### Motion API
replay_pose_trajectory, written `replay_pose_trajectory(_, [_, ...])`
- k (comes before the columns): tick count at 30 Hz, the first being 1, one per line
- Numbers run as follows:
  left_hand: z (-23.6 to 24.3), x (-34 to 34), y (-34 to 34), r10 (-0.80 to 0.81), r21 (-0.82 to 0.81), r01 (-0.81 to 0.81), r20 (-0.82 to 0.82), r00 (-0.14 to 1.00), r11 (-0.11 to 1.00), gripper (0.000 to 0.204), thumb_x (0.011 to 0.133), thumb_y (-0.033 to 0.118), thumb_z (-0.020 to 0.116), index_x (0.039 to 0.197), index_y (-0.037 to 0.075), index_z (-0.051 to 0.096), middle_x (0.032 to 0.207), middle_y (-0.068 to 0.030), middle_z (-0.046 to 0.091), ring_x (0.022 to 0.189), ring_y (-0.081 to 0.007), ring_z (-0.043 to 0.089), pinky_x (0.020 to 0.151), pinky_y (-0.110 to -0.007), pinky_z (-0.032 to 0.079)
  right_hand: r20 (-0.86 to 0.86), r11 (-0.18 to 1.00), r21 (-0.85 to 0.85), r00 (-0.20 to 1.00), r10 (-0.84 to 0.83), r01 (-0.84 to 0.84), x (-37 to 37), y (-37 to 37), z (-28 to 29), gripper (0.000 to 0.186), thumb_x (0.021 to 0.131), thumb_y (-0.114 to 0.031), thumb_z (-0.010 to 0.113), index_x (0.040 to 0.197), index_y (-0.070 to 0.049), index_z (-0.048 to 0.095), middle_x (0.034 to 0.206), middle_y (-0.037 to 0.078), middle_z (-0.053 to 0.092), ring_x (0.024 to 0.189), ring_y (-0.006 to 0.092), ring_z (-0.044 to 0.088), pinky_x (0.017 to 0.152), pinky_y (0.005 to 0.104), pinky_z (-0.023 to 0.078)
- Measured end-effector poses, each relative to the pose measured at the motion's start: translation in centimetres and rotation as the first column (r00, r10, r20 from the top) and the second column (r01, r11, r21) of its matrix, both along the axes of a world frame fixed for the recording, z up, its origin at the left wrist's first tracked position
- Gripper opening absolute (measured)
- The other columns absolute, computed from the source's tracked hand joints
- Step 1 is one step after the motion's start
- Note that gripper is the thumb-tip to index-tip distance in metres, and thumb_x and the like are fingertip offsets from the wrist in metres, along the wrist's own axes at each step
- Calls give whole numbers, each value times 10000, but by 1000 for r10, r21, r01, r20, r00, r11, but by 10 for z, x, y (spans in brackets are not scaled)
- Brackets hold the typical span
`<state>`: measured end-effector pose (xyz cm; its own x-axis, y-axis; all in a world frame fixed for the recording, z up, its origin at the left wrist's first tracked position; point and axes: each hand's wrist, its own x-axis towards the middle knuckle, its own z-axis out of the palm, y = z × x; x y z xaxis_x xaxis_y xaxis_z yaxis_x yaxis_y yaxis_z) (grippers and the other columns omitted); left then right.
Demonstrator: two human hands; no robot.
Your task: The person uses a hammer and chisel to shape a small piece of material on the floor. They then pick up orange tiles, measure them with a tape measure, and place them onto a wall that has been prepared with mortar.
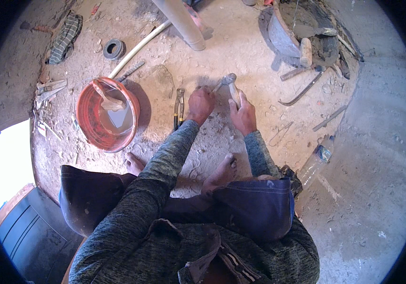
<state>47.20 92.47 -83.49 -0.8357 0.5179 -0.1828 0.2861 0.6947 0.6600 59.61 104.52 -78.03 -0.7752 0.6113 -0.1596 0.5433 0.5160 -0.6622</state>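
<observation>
My right hand (243,113) is closed round the wooden handle of a hammer (234,92). The hammer's metal head is up beside my left hand (202,105), over the dirt floor. My left hand is closed in a fist; what its fingers hold is hidden, though a thin greyish piece shows between it and the hammer head. Just left of that hand lie pincers (180,105) with black and yellow handles. Farther left stands an orange-red bucket (82,111) with greyish water, and a wide brush (110,102) rests in it.
A tub of mortar (279,34) with a wooden-handled tool stands at the far right. A curved metal strip (302,97) and a plastic bottle (324,154) lie nearer. A grey pipe (184,23), a pale hose (141,49) and a dark roll (114,49) are at the back.
</observation>
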Motion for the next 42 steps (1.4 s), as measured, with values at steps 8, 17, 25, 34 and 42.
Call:
replay_pose_trajectory(8, [-19,-9,-1,161,150,-183,148,976,972,236,738,253,777,730,27,710,752,-205,686,716,-377,683,677,-465,543,-178,999,26,983,40,-36,5,-6,23,555,924,-227,625,1371,66,473,1175,322,634,1054,446,653,888,450,534])
replay_pose_trajectory(17, [-16,-27,1,190,-40,-186,243,951,982,343,680,298,841,762,-15,728,746,-235,695,729,-373,716,684,-443,566,-120,989,112,986,113,-100,8,-6,-19,560,951,-272,589,1377,69,465,1223,326,608,1099,442,633,935,460,518])
replay_pose_trajectory(25, [-39,-32,4,157,-65,-148,174,972,987,299,711,279,807,753,-6,727,763,-221,704,709,-334,711,690,-425,562,-53,978,152,987,150,-141,12,-14,-25,526,939,-249,622,1358,45,498,1213,296,626,1072,425,652,875,461,548])
replay_pose_trajectory(34, [-41,-31,5,191,-78,-182,114,975,980,315,748,309,761,779,-3,737,823,-231,713,784,-383,713,757,-442,569,-300,989,142,951,78,-36,6,-17,6,510,935,-222,620,1348,52,500,1207,290,633,1022,431,667,866,457,547])
replay_pose_trajectory(42, [-64,-44,-1,36,-234,-10,107,994,972,363,786,317,705,909,-24,712,960,-274,708,946,-407,702,845,-451,568,-279,986,148,954,110,-71,-14,-8,11,508,952,-257,614,1346,44,501,1153,299,648,997,442,668,810,473,550])
